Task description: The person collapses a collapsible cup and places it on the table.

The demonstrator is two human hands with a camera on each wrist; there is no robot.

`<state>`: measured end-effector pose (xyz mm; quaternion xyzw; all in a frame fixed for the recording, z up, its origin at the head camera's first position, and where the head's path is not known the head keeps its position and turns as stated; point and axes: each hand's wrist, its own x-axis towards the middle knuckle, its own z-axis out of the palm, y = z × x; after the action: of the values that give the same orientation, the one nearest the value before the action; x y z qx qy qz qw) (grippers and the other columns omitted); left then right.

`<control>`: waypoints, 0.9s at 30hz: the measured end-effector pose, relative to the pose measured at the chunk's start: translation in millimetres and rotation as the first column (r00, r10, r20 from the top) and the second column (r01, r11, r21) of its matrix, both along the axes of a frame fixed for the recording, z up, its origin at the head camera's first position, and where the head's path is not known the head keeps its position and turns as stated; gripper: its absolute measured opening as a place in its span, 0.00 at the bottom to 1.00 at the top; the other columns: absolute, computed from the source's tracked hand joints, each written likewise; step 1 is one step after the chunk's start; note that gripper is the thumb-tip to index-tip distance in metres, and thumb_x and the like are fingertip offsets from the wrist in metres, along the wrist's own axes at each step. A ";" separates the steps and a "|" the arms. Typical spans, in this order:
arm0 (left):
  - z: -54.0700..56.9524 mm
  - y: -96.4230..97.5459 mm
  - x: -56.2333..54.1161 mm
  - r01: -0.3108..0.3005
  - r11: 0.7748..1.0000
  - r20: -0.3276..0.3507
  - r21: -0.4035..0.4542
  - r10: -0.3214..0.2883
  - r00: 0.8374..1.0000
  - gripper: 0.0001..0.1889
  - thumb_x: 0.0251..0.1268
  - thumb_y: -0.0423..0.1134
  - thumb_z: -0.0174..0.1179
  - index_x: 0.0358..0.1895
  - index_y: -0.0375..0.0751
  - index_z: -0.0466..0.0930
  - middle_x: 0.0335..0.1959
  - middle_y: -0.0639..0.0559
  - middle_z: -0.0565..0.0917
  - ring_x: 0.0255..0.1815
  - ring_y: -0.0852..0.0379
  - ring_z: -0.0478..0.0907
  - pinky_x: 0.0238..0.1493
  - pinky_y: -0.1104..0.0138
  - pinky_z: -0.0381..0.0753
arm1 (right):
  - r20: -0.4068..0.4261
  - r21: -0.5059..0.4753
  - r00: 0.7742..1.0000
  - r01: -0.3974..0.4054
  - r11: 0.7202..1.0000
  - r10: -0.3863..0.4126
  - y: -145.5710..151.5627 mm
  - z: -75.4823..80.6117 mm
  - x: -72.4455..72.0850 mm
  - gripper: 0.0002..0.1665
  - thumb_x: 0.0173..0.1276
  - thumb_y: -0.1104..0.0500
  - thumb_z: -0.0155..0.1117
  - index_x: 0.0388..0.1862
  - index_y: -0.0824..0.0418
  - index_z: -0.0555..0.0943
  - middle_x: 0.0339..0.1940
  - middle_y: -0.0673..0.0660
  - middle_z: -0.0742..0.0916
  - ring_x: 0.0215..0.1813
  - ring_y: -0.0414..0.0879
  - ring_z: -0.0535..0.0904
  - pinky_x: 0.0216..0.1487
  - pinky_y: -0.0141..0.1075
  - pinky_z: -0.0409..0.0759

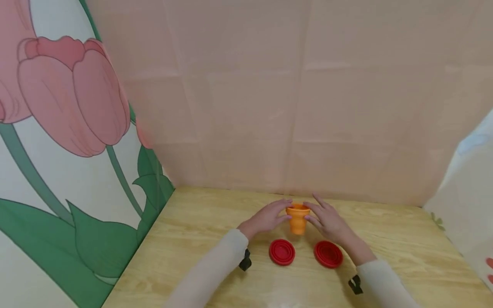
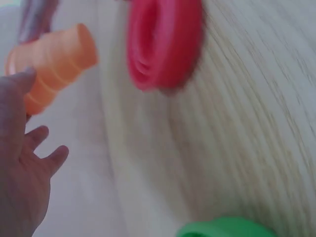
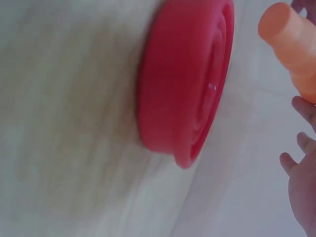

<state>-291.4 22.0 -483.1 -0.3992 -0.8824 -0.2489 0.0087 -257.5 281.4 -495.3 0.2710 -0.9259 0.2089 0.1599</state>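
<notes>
An orange collapsible cup, stretched out to full height with stepped rings, is held upright between both hands, its bottom seemingly off the table. My left hand pinches its rim from the left, thumb on the outer side. From the right, my right hand grips the rim with thumb and fingers, one finger sticking up. The left wrist view shows the cup's base turned toward the table and the left thumb against its wall. Nearer me, two red collapsed cups lie flat, one at left and one at right.
The wood-grain table meets a pinkish cloth backdrop at its far edge. A tulip-patterned wall borders the left. Part of a green round object shows at the bottom of the left wrist view.
</notes>
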 end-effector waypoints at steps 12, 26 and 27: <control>4.7 -12.2 16.8 0.069 0.986 0.087 0.154 -0.083 0.993 0.21 0.73 0.55 0.58 0.61 0.49 0.80 0.58 0.59 0.83 0.60 0.65 0.77 0.64 0.67 0.76 | 0.110 -0.243 0.993 -0.021 0.970 0.049 -16.9 -11.6 26.5 0.15 0.79 0.55 0.57 0.60 0.55 0.80 0.60 0.59 0.83 0.65 0.62 0.76 0.63 0.65 0.73; 5.3 -38.7 47.1 0.026 0.967 0.249 0.255 -0.092 0.964 0.18 0.77 0.51 0.54 0.62 0.49 0.79 0.52 0.62 0.84 0.52 0.70 0.78 0.58 0.71 0.78 | 0.087 -0.372 0.983 -0.119 0.920 0.162 -46.2 -0.4 57.2 0.14 0.74 0.61 0.63 0.56 0.50 0.80 0.41 0.40 0.86 0.45 0.36 0.82 0.49 0.41 0.84; 5.7 -39.7 49.1 0.024 0.965 0.256 0.262 -0.094 0.962 0.18 0.77 0.51 0.54 0.62 0.49 0.79 0.52 0.62 0.84 0.52 0.70 0.79 0.58 0.72 0.79 | 0.088 -0.377 0.983 -0.119 0.919 0.163 -46.9 -0.1 58.0 0.14 0.74 0.61 0.63 0.56 0.50 0.81 0.41 0.40 0.86 0.44 0.36 0.82 0.48 0.40 0.84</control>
<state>-242.4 -17.7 -477.4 -0.3839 -0.8235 -0.4124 -0.0659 -199.5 234.5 -495.4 0.2892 -0.8558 0.4062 0.1379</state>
